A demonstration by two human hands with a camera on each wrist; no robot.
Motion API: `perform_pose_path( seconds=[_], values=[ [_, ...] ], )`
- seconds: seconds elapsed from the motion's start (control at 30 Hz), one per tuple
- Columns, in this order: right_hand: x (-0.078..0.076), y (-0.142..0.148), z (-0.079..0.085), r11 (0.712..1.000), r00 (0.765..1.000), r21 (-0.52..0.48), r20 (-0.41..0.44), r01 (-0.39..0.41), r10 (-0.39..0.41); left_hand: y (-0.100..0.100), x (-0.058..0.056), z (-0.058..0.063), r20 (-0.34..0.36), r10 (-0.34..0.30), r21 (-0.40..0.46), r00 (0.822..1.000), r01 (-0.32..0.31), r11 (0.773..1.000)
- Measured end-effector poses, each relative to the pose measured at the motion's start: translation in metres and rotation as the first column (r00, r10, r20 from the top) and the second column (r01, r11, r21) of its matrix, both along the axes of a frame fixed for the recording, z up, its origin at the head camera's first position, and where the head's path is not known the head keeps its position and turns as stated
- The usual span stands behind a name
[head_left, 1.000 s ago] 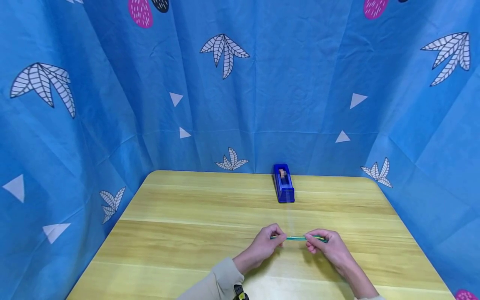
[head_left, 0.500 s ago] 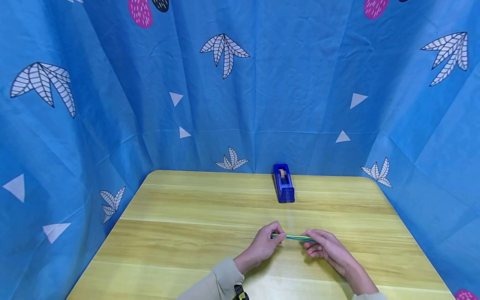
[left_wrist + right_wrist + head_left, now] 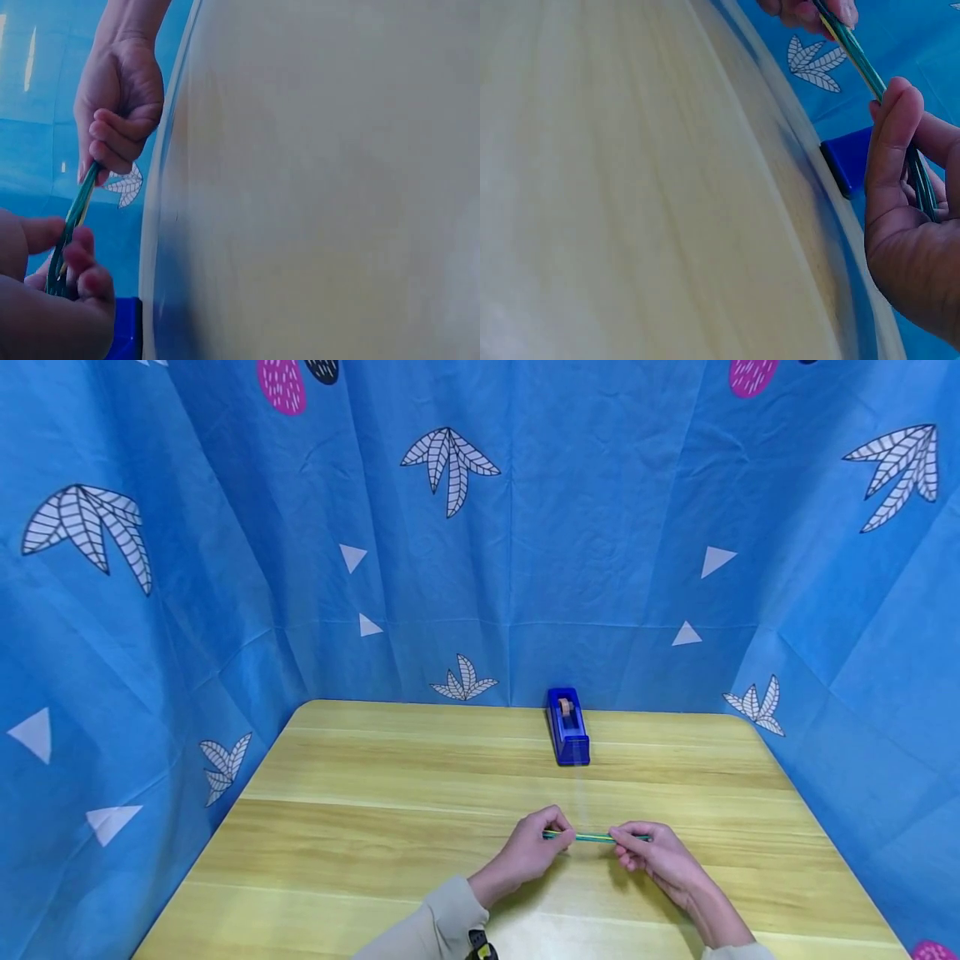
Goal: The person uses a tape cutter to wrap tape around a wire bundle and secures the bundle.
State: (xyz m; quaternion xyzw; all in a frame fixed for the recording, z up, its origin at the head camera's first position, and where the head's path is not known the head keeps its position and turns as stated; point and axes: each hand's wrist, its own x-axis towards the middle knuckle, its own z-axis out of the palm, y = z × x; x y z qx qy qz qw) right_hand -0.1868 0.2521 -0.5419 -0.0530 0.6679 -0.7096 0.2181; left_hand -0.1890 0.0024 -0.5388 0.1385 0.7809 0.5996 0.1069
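Note:
A thin bundle of green and yellow strands is stretched level between both hands above the table. My left hand pinches its left part between thumb and fingers, and a short end shows behind the thumb. On the other side my right hand pinches the bundle between thumb and forefinger, its end showing past the thumb. In the left wrist view the strands lie side by side, dark green with some yellow. The right wrist view shows the bundle running through the curled right fingers.
A blue tape dispenser with a small roll stands toward the table's back edge, beyond the hands. The light wooden table is enclosed by a blue patterned curtain at the back and sides.
My right hand shifted its grip on the bundle, its fingers loosening and sliding along it half a second ago, then pinching again. The left hand has stayed nearly in place.

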Motion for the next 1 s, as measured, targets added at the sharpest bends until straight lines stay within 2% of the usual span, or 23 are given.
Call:
perform_pose_path(
  seconds=[0.23,0.37,0.67,1.0],
  values=[
    [-0.0008,-0.0008,-0.0008,1.0,0.997,0.009,-0.068,0.025,-0.025,-0.0041,-0.0059,-0.0001,0.105,0.01,0.046,0.994,-0.015,0.999],
    [-0.0015,-0.0006,-0.0024,0.999,0.995,0.014,-0.092,0.031,-0.03,-0.0034,-0.0067,0.0004,0.139,0.027,0.034,0.99,-0.032,0.999],
    [-0.0024,-0.002,-0.0028,0.998,0.995,0.047,-0.091,0.051,-0.046,0.0009,-0.0032,-0.0024,0.059,0.036,0.04,0.998,-0.038,0.998],
    [-0.0075,-0.0002,-0.0023,0.998,0.998,0.03,0.024,0.059,-0.06,0.0006,-0.0047,-0.0026,-0.037,0.038,0.05,0.999,-0.036,0.998]
  ],
)
